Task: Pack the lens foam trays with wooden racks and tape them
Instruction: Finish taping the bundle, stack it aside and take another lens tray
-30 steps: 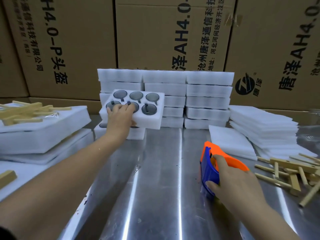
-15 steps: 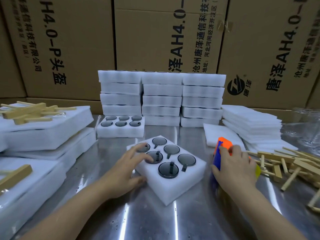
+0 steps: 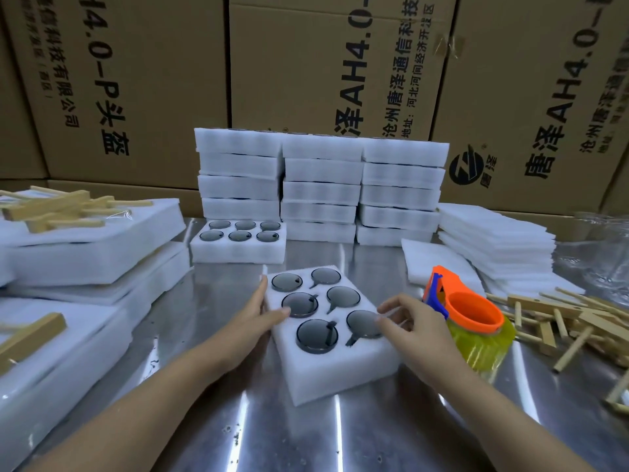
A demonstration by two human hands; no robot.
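A white foam tray with six dark round lenses lies tilted on the steel table, right in front of me. My left hand rests against its left edge, fingers straight along the side and thumb on top. My right hand touches the tray's top right with loosely bent fingertips and holds nothing. Just right of that hand, an orange and blue tape dispenser with yellowish tape stands free on the table. Loose wooden racks are piled at the right.
A second lens tray sits behind, in front of three stacks of foam trays. Thin foam sheets are stacked at the back right. Wrapped foam packs with wooden racks fill the left. Cardboard boxes wall the back.
My left hand carried the lens tray from the stack down to the table in front of me. My right hand let go of the tape dispenser and moved onto the tray.
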